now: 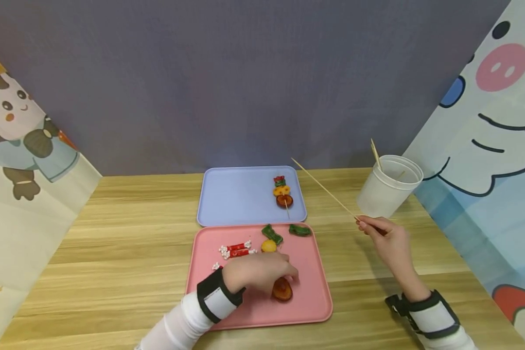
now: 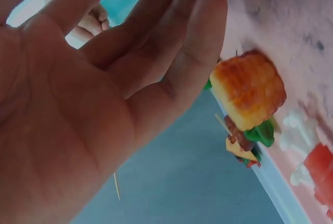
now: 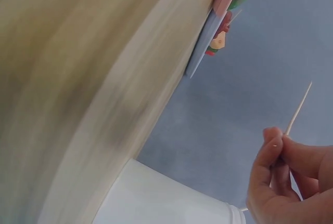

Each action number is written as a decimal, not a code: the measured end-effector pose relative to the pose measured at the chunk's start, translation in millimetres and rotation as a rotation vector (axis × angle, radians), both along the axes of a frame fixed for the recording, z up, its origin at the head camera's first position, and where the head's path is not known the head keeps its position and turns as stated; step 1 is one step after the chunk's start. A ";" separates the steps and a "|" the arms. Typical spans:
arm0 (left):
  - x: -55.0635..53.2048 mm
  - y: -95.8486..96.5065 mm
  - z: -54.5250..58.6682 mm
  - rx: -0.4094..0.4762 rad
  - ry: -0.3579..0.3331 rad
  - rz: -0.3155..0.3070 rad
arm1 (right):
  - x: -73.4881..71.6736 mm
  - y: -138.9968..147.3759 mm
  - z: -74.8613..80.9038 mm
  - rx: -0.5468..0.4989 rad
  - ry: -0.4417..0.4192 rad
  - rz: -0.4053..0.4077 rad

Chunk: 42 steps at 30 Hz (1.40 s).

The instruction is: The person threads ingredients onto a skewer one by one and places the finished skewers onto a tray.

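My right hand (image 1: 389,240) pinches the end of a thin wooden skewer (image 1: 325,189) between thumb and fingertips. The skewer points up and to the left, with nothing threaded on it. My left hand (image 1: 262,271) reaches over the pink tray (image 1: 319,311), fingertips right by a round brown slice (image 1: 282,290). In the left wrist view its fingers are loosely extended and nothing shows in the palm. Just beyond that hand lies a yellow corn piece (image 2: 248,90). Two green pieces (image 1: 272,234) and several red pieces with white ends (image 1: 238,253) lie farther up the tray.
Behind the pink tray sits a blue tray (image 1: 236,194) bearing a loaded skewer (image 1: 282,190) of red, green, orange and brown pieces. A white tub (image 1: 382,194) with wooden sticks (image 1: 376,154) stands at the back right. A grey wall (image 1: 245,87) closes off the wooden table.
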State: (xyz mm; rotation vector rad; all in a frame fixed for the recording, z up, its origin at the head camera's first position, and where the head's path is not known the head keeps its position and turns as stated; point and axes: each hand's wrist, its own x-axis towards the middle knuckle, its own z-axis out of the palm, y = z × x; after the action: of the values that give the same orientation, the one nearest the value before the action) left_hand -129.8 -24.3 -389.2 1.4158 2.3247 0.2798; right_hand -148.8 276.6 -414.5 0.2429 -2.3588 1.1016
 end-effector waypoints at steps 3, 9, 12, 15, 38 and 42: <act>1.2 0.7 -0.9 0.003 -0.029 0.024 | 2.2 -3.3 4.7 0.008 0.005 -0.007; 0.6 1.6 -1.1 0.018 -0.058 0.035 | 12.4 -15.9 24.0 0.018 0.031 -0.007; 0.0 2.2 -1.4 0.011 -0.064 0.038 | 12.1 -15.6 23.5 0.023 0.045 -0.002; -0.5 2.4 -2.3 0.009 -0.068 0.039 | 7.7 -10.3 15.1 0.016 0.037 -0.010; -44.0 -52.4 22.8 0.308 -0.091 0.253 | -4.0 -23.2 32.6 0.123 -0.039 0.028; -48.1 -61.7 28.3 0.380 -0.086 0.301 | -7.2 -28.4 35.8 0.091 -0.054 0.064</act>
State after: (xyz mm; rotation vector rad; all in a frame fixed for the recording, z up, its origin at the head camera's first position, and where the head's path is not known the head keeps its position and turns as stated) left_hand -177.8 -86.0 -360.8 1.1724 2.4978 0.8922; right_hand -156.0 248.3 -378.7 0.3273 -2.4680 1.0439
